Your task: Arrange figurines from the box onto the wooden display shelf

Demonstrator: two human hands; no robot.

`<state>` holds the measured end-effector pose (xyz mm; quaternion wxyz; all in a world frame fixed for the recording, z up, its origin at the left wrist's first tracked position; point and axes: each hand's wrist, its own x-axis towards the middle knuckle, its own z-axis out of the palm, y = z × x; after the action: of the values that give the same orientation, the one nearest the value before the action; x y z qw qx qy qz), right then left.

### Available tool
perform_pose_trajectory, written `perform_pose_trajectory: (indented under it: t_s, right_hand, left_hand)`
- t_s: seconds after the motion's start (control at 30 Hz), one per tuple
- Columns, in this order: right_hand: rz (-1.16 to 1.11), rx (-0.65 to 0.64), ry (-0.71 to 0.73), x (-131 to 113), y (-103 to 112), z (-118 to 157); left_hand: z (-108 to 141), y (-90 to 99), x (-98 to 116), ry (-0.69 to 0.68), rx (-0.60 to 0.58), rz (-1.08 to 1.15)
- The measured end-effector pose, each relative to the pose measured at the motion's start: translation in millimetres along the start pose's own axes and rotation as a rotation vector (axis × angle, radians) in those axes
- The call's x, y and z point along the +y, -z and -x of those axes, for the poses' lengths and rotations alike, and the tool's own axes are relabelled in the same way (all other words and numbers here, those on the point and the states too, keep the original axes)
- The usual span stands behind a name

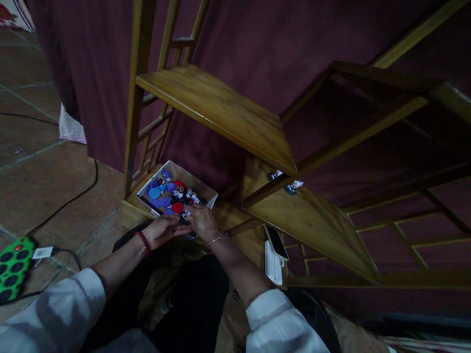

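Note:
A shallow open cardboard box (211,195) stands on the low wooden shelf in front of me. Small purple, blue, red and black-and-white toy pieces lie heaped in it, among them a red disc (177,208) and a blue disc (155,193). My left hand (164,230), with a red bead bracelet, is at the box's front edge, palm partly up and fingers stretched to the right. Beside it my right hand (202,222), with a thin bracelet, has its fingers bent together over the front right corner. Something small and dark shows between the hands; its kind is unclear.
A wooden shelf unit (220,105) rises around the box, one board directly above it. A phone (276,241) and a white object (273,264) lie at right. Small figures (291,186) stand on the middle board. A green power strip (6,271) with cables lies on the floor.

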<state>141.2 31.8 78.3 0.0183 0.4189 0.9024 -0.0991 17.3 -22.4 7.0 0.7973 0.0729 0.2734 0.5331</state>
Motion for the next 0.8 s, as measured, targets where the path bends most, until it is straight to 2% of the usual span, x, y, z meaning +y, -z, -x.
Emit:
perform_pose_trajectory:
  t_s: [0.23, 0.5, 0.67, 0.8]
  right_hand:
    - [-0.021, -0.003, -0.020, 2.4, -4.1, -2.9]
    - [-0.029, 0.053, 0.086, 1.0, -0.9, 12.0]
    - [-0.030, 0.073, 0.047, -2.4, 0.4, 14.0]
    - [-0.112, 0.122, -0.019, -9.3, 2.3, 18.8]
  left_hand:
    - [-1.6, -0.7, -2.0, -0.038, 0.000, 0.000]
    - [8.1, -4.5, -0.8, -0.012, -0.034, -0.039]
    - [8.6, -7.4, -2.7, -0.017, 0.005, -0.043]
    - [9.7, -6.5, -3.8, -0.037, 0.000, -0.087]
